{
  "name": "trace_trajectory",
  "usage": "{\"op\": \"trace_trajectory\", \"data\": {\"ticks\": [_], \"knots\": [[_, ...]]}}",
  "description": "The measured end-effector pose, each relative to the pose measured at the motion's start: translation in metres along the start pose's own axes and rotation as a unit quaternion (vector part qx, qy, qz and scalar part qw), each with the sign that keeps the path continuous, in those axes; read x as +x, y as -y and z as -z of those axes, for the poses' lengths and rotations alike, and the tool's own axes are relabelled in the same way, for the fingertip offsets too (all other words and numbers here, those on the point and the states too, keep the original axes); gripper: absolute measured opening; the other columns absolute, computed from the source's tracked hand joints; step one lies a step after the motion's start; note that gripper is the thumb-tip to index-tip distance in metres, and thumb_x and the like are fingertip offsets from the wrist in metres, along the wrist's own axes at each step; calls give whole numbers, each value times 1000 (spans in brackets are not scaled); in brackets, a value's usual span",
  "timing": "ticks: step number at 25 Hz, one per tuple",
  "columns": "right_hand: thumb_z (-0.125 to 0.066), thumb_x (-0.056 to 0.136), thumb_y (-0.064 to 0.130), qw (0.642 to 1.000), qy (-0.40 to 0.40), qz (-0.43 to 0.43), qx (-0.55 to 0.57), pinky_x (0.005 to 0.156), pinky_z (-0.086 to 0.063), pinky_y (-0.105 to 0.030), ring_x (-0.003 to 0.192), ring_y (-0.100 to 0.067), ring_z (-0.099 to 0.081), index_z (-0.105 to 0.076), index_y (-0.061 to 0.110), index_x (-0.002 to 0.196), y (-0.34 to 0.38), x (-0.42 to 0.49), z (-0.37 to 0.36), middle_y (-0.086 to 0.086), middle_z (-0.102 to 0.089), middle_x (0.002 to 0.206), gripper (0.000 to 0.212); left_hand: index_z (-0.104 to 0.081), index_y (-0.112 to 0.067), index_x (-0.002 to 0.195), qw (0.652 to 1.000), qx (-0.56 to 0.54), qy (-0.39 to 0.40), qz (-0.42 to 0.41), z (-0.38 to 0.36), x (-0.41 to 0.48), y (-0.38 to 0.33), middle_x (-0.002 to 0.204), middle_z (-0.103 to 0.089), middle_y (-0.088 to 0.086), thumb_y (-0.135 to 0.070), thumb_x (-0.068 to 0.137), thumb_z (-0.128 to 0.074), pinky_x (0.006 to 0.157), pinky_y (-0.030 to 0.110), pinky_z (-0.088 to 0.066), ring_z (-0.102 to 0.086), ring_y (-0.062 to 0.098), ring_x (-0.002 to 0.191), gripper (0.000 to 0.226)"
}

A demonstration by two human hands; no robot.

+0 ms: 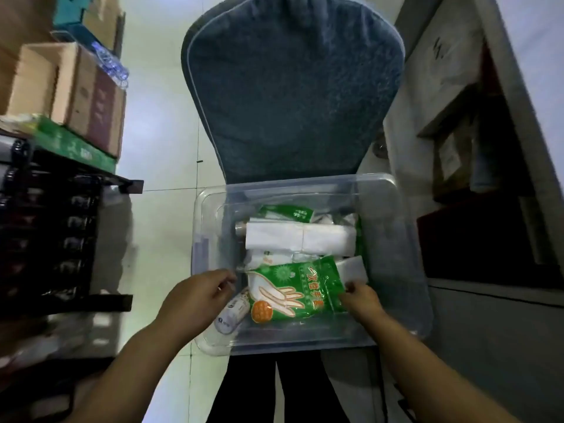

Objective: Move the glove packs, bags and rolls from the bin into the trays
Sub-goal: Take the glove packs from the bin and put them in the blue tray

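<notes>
Green glove pack, between both hands

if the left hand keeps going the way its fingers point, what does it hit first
Most likely the top left corner of the green glove pack, just past the left hand fingertips; depth is unclear.

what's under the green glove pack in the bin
The green glove pack lies over a white roll at its left edge and white packs behind. What's directly beneath is hidden.

one clear bin, two green glove packs, two hands.
</notes>
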State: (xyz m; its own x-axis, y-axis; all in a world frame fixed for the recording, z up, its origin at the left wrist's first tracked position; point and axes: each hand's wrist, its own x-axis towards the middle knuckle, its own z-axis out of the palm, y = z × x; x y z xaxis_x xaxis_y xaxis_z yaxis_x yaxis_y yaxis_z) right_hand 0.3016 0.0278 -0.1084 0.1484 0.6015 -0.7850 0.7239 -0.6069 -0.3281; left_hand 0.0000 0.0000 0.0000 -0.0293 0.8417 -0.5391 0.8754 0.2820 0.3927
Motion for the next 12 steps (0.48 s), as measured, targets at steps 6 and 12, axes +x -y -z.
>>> {"op": "trace_trajectory", "data": {"ticks": [6,12], "knots": [[-70,79,11,992,61,-104,46,84,-49,-34,102,-33,-60,-53,-6,111,-1,39,-34,-25,-62,115,40,-61,-33,109,999,-26,23,21,-25,28,17,107,-70,-7,-34,90,-51,73,28,-50,-62,14,89,22],[-64,77,-4,991,-4,-26,133,68,-47,-26,84,-31,-64,-68,1,83,18,11,-20,-19,-66,82,9,-60,-30,112,999,-34,36,6,-27,43,14,108,-70,-5,-31,89,-52,69,27,-47,-62,15,90,24]]}}
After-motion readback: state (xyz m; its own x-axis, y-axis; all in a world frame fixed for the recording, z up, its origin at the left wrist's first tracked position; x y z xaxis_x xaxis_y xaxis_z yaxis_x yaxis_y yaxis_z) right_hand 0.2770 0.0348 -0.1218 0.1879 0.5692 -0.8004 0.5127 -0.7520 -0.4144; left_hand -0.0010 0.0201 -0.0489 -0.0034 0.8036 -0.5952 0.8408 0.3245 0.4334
